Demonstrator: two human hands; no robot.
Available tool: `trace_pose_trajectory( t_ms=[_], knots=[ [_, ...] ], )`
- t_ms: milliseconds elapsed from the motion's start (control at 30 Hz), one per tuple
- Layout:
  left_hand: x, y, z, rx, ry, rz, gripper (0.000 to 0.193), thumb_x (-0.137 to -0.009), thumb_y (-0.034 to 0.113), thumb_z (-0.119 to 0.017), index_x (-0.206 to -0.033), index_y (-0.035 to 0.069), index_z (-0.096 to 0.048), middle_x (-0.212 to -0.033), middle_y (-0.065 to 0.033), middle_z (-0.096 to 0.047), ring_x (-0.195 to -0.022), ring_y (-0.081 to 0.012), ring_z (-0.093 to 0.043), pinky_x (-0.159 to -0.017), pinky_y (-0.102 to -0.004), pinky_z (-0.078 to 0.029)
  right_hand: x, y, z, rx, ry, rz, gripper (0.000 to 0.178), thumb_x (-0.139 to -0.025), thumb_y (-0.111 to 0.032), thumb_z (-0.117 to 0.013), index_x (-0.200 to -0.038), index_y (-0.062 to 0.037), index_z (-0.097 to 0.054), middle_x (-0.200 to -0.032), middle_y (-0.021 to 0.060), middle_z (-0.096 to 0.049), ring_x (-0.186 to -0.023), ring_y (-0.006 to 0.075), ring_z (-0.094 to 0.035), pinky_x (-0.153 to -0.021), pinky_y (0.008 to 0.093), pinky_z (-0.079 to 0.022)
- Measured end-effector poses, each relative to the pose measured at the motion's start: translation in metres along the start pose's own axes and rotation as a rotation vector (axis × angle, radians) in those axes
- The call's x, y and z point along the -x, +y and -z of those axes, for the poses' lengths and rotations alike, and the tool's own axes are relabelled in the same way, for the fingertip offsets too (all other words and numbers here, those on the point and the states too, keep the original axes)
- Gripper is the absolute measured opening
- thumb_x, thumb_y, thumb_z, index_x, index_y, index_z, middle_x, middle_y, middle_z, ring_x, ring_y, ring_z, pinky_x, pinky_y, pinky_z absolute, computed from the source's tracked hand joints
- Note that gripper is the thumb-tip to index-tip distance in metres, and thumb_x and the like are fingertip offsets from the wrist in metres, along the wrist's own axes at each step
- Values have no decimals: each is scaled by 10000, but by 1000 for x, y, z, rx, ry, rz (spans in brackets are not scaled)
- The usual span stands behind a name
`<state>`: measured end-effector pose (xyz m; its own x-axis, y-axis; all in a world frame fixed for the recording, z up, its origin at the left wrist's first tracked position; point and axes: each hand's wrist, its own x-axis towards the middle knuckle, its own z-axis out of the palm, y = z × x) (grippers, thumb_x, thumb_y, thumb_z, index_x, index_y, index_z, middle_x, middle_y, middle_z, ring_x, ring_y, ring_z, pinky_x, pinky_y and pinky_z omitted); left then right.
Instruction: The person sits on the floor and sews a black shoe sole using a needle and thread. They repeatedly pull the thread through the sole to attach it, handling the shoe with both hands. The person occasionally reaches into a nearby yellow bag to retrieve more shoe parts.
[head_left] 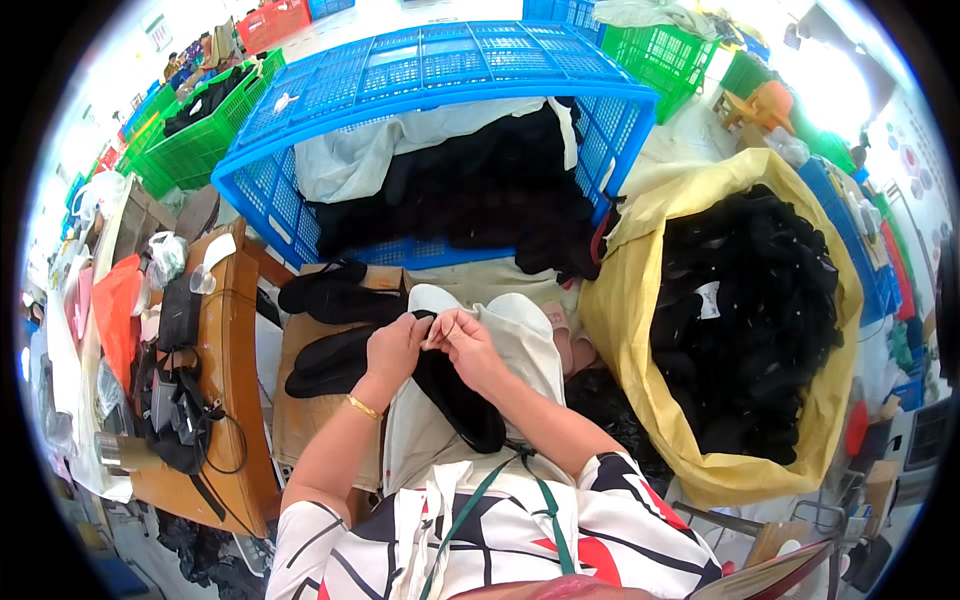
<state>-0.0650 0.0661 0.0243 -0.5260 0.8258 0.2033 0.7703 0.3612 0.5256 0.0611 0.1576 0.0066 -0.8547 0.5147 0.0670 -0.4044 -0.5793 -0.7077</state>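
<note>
Apparently the left hand (396,346) and right hand (466,346) pinch close together, on what I can't tell; the black shoe (462,402) lies just bodyward, best steadied against the pale cloth (528,345).

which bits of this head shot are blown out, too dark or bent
Head view: glare whites out the upper right background; dark cloth inside the blue crate sinks into shadow; the crate's top edge bows; the black shoe-shaped piece by the right hand shows little detail.
</note>
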Motion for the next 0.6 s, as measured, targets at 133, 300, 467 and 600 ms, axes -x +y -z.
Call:
trace_pose_trajectory(
  t_ms=[133, 300, 467, 600],
  knots=[
    [2, -15, -14, -24, 14, -72, 322, -972, 324, -564, -779, 71, -512, -665, -200, -586, -642, -410, -607, -521, -474, -448, 7, 15, 8, -129, 12, -61, 220, -1048, -251, -471, -916, -83, -523, -829, 5, -523, -756, 128, -528, -852, 323, -478],
    [8, -29, -29, -132, -10, -84, 328, -961, 338, -588, -782, 76, -505, -618, -177, -586, -604, -386, -614, -502, -462, -461, 23, 35, 4, -34, 92, -26, 227, -1054, -255, -459, -895, -95, -489, -774, -13, -451, -693, 109, -443, -833, 312, -456],
    [14, -32, -32, -118, 12, -147, 351, -960, 352, -592, -765, 78, -493, -609, -169, -582, -585, -381, -608, -482, -460, -454, 57, 27, -8, 213, 97, -20, 223, -1054, -249, -455, -898, -91, -476, -775, -16, -443, -700, 102, -427, -866, 306, -448],
    [9, -30, -31, -130, 30, -146, 357, -961, 361, -586, -758, 83, -492, -591, -157, -574, -563, -363, -607, -470, -444, -455, 43, 23, 1, 101, 84, -16, 216, -1055, -242, -454, -900, -93, -475, -791, -9, -454, -708, 105, -433, -864, 321, -453]
  ],
)
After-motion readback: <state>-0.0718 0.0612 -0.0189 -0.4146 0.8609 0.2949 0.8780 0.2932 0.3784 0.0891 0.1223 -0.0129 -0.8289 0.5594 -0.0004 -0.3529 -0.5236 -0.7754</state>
